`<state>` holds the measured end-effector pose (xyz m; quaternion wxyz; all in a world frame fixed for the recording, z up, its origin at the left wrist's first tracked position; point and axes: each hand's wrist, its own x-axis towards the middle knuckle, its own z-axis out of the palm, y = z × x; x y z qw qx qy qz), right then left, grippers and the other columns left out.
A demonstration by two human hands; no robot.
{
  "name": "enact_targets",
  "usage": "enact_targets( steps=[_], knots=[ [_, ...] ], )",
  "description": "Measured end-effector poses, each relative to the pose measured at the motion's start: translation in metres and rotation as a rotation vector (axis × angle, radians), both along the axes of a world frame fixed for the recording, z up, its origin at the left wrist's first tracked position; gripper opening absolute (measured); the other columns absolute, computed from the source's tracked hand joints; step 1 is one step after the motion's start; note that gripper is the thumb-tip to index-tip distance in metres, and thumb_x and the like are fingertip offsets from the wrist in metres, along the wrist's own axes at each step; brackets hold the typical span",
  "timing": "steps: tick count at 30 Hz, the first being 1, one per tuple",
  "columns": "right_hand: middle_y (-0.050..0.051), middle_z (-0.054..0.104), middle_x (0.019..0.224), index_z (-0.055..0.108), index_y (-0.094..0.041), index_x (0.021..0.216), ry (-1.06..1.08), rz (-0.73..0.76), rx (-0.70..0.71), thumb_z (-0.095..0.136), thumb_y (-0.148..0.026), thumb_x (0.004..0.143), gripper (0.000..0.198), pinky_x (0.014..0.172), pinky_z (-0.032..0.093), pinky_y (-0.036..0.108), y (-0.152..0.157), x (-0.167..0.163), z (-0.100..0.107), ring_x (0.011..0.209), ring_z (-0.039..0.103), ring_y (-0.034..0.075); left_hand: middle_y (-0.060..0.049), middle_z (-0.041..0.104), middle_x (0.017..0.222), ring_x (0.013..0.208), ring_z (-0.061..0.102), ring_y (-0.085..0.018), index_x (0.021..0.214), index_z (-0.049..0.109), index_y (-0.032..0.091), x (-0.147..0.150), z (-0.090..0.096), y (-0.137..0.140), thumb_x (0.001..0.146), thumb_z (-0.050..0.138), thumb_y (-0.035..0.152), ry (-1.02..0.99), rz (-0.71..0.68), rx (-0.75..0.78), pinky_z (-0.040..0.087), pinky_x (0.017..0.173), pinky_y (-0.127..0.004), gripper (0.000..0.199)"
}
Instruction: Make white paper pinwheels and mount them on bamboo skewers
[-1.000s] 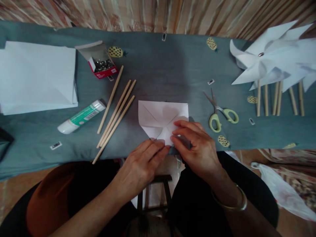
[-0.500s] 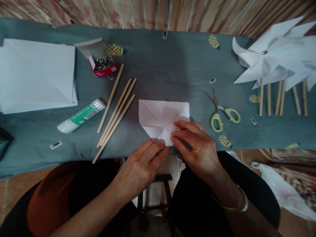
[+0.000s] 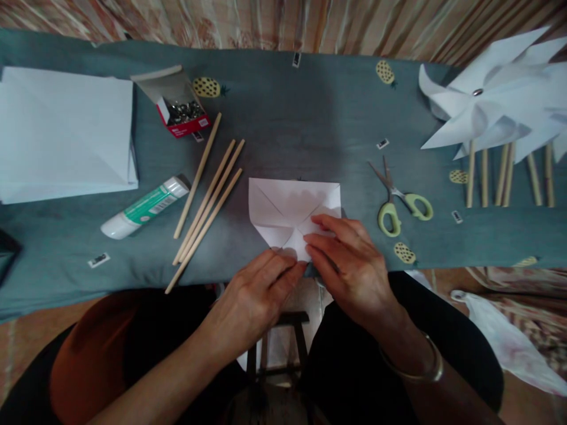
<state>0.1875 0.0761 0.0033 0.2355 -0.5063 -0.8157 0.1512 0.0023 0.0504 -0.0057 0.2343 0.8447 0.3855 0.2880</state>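
A white sheet of paper (image 3: 292, 198) with slits or creases running diagonally toward its middle lies near the table's front edge. Its lower left part is bent inward. My left hand (image 3: 259, 289) pinches the paper at its near edge, thumb and fingers closed together. At the right side, my right hand (image 3: 349, 260) rests fingertips on the paper, its fingers bent and somewhat apart; its thumb is close to the left thumb. The paper's near right part is hidden under this hand.
Wooden sticks (image 3: 208, 206) and a glue stick (image 3: 144, 208) lie left. Behind them stand an open red box of metal fasteners (image 3: 186, 118) and stacked white paper (image 3: 66, 133). Green-handled scissors (image 3: 394, 200) lie right, near paper pinwheels (image 3: 482, 100) on sticks.
The right hand's fingers have shifted very slightly left on the paper. The left hand and the paper stay nearly as they were.
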Motion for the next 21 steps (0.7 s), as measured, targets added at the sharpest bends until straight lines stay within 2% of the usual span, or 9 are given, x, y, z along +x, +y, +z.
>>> enact_targets(
  steps=[5,11,21],
  knots=[
    [0.019,0.063,0.121,0.07,-0.009,0.103,-0.063,0.051,0.044,0.053,-0.009,0.089,0.023,0.09,0.054,0.044,-0.001,-0.0009,-0.0013,0.108,0.056,0.028,-0.013,0.064,0.1,0.093,0.062,-0.021,0.113,0.059,0.004,0.001,0.0022,0.0013,0.089,0.054,0.008,-0.019,0.004,-0.011,0.06,0.079,-0.036,0.025],
    [0.017,0.06,0.126,0.068,-0.016,0.109,-0.099,0.06,0.037,0.048,-0.013,0.093,0.026,0.097,0.051,0.047,-0.0028,-0.0026,-0.0043,0.117,0.054,0.029,-0.014,0.065,0.1,0.095,0.062,-0.022,0.112,0.06,0.004,0.0007,0.0039,0.0007,0.088,0.055,0.008,-0.022,-0.001,-0.034,0.06,0.079,-0.037,0.024],
    [0.017,0.061,0.127,0.065,-0.017,0.11,-0.093,0.043,0.071,0.048,-0.013,0.093,0.025,0.096,0.05,0.05,-0.0052,-0.0069,-0.0077,0.12,0.052,0.03,-0.014,0.065,0.102,0.097,0.062,-0.021,0.114,0.058,0.006,0.0006,0.0046,0.0022,0.09,0.053,0.009,-0.009,0.003,-0.042,0.06,0.08,-0.037,0.025]
  ],
)
